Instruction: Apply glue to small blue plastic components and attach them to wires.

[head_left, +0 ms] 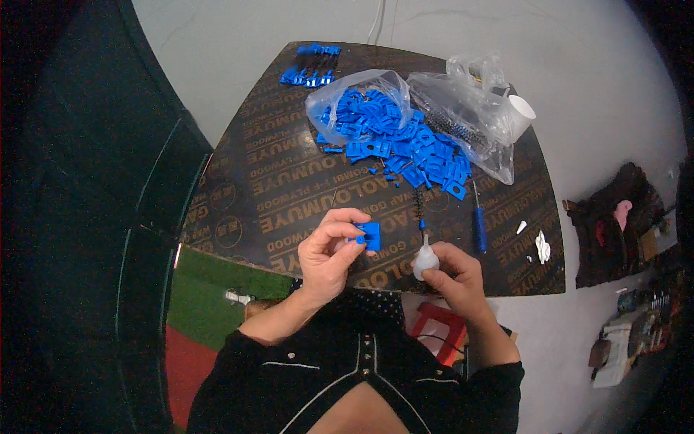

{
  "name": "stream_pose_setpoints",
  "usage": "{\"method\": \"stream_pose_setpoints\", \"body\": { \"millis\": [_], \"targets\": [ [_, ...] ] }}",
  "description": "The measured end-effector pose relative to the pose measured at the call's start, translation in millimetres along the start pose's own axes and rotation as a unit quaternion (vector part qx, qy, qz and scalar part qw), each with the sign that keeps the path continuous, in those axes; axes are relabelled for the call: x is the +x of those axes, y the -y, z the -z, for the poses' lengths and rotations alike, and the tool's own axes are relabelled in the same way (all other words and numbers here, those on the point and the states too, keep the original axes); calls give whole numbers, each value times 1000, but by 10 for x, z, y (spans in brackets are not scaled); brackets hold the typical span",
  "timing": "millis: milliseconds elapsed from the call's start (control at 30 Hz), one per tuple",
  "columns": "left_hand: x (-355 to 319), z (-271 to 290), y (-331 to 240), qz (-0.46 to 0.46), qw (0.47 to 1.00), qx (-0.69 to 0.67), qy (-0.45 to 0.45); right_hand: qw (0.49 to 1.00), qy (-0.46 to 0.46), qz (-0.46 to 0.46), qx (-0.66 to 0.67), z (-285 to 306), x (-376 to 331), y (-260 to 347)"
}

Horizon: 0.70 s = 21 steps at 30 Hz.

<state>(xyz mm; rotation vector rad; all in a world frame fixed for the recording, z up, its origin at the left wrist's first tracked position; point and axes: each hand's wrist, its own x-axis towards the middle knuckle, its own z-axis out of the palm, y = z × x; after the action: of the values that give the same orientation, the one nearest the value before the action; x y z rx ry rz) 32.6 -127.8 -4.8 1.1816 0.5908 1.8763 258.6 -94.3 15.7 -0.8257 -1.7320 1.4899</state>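
Between the fingertips of my left hand (pixel 329 253) is a small blue plastic piece (pixel 371 236), flat and squarish with a stub on it. My right hand (pixel 455 273) is wrapped round a white squeeze bottle (pixel 426 262), whose thin nozzle points up and away from me. Bottle and blue piece are apart, both near the table's front edge. Just beyond the nozzle lies a dark spring-like rod (pixel 419 206) with a blue end. A large heap of blue plastic pieces (pixel 383 123) spills out of a clear bag farther back.
A blue-handled screwdriver (pixel 480 230) lies right of the rod. Clear bags (pixel 463 123) with dark springs and a white cup (pixel 522 112) fill the back right. Several blue-ended assemblies (pixel 311 69) sit at the far left corner. Crumpled white tissue (pixel 542 247) lies near the right edge.
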Motion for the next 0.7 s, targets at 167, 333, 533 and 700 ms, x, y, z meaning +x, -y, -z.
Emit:
{"method": "stream_pose_setpoints", "body": {
  "millis": [167, 333, 533, 700],
  "targets": [
    [12, -18, 9, 12, 1000, -16, -5, 997, -63, -26, 29, 39, -21, 64],
    [28, -34, -11, 58, 996, -54, -39, 980, -197, 9, -2, 314, 15, -108],
    [43, -40, 36, 68, 994, -77, -28, 910, -374, 24, -177, 886, 134, -238],
    [50, -71, 23, 84, 994, -72, -25, 880, -407, 25, -243, 1418, 237, -405]
  ]
}}
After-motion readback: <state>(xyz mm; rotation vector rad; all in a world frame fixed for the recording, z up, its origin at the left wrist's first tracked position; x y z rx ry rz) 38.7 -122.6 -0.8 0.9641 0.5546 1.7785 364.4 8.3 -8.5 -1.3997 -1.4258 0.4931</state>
